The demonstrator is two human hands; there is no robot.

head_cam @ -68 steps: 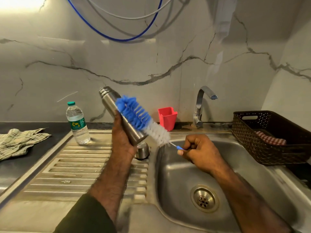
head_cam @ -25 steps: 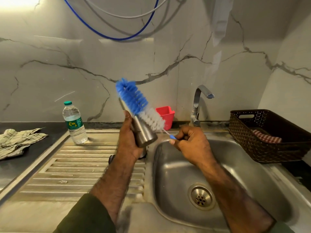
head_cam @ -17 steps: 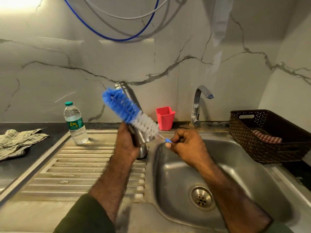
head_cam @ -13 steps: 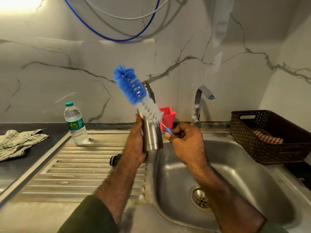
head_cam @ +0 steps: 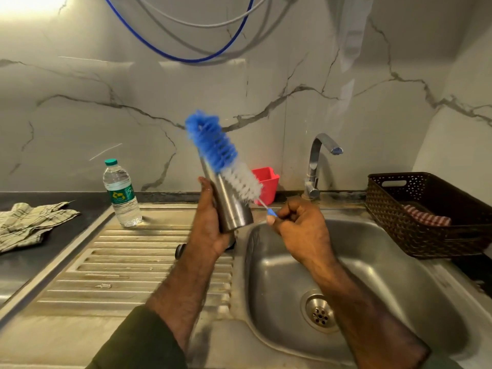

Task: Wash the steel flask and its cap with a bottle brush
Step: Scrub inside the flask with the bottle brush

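Note:
My left hand (head_cam: 210, 225) grips the steel flask (head_cam: 231, 206) around its lower body and holds it tilted above the sink's left rim. Its neck is hidden behind the bottle brush (head_cam: 221, 155), whose blue and white bristles lie along the flask's outer wall. My right hand (head_cam: 300, 227) is closed on the brush's thin blue-tipped wire handle, just right of the flask's base. A small dark round piece, perhaps the cap (head_cam: 180, 251), peeks out on the drainboard behind my left wrist.
The steel sink (head_cam: 378, 265) with its drain lies under my right arm, the tap (head_cam: 318, 161) behind it. A red cup (head_cam: 267, 182), a plastic water bottle (head_cam: 121, 193), a checked cloth (head_cam: 29, 222) and a brown basket (head_cam: 426, 214) holding a red cloth stand around.
The brush has slid back and forth along the flask's outside. The flask has been turned and tilted in my left hand, from nearly upright back to leaning left.

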